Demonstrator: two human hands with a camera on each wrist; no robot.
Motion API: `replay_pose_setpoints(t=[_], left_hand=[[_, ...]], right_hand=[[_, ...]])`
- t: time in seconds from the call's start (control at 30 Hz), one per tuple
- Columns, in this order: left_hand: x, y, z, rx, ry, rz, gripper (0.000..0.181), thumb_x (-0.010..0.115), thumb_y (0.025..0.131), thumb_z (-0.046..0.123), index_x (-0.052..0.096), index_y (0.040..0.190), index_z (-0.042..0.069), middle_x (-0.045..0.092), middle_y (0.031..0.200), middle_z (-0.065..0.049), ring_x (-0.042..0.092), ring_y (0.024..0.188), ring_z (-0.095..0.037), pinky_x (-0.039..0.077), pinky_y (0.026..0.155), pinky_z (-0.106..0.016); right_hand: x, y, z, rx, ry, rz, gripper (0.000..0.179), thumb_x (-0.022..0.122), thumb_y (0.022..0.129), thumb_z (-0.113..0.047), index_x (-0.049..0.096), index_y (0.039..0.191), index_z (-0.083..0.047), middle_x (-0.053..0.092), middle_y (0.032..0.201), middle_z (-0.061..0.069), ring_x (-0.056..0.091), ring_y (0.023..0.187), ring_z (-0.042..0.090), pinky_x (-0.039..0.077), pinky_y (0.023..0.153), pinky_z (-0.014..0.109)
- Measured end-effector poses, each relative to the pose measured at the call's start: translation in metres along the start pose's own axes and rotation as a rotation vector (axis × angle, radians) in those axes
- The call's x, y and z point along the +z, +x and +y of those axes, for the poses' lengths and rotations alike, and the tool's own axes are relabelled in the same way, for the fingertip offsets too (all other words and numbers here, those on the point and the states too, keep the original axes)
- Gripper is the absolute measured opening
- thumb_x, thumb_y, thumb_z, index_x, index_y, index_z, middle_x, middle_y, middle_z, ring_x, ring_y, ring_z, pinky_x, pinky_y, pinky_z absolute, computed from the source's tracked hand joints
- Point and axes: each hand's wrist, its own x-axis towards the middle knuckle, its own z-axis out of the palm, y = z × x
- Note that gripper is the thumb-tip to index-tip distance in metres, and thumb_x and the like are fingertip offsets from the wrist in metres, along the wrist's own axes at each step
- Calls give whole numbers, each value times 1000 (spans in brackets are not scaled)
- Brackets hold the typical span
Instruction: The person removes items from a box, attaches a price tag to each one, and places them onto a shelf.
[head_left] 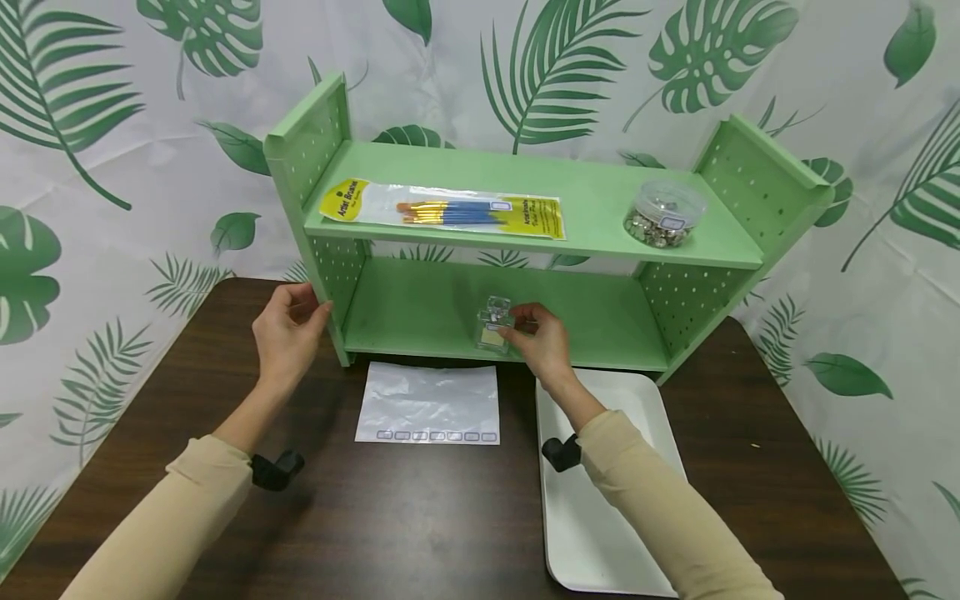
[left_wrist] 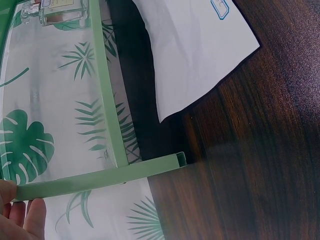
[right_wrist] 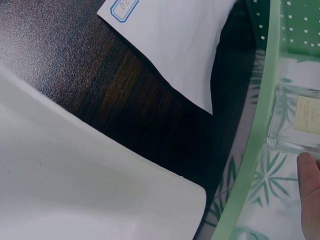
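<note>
On the lower board of a green two-tier shelf [head_left: 420, 304] stands a clear glass bottle [head_left: 492, 335] with a pale label and a clear stopper, probably a perfume bottle. My right hand [head_left: 542, 343] holds the bottle at its right side, thumb towards the front. In the right wrist view a fingertip [right_wrist: 305, 162] meets the bottle's [right_wrist: 292, 117] side. My left hand [head_left: 288, 329] grips the front edge of the shelf's left side panel. The left wrist view shows its thumb and fingers on opposite sides of that edge [left_wrist: 75, 182].
On the upper board lie packaged artist brushes [head_left: 457, 212] and a round clear tub [head_left: 663, 215] of small metal pieces. Before the shelf, a white sheet [head_left: 427, 404] with printed boxes lies on the dark table [head_left: 420, 517]. A white tray [head_left: 592, 533] sits under my right forearm.
</note>
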Motion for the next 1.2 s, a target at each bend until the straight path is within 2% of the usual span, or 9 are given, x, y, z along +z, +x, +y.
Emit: replay_pose_setpoints(t=[0.37, 0.77, 1.2], left_hand=[[-1, 1, 0, 11, 12, 3, 24, 69, 80, -3, 59, 101, -8, 67, 97, -23, 51, 78, 20, 42, 66, 0], [0, 1, 0, 1, 5, 5, 23, 68, 80, -5, 58, 100, -10, 67, 96, -24, 51, 77, 21, 42, 68, 1], [0, 1, 0, 5, 6, 4, 24, 69, 79, -5, 58, 100, -10, 67, 96, -24, 51, 76, 22, 42, 67, 1]], right_hand=[[0, 1, 2, -10, 32, -14, 32, 70, 82, -5, 59, 112, 4, 60, 113, 20, 60, 107, 32, 52, 89, 39], [2, 2, 2, -18, 44, -18, 34, 69, 83, -3, 57, 113, 5, 59, 115, 20, 59, 108, 33, 52, 90, 37], [1, 1, 1, -18, 29, -16, 35, 69, 83, -4, 57, 115, 3, 59, 116, 19, 59, 109, 33, 51, 91, 38]])
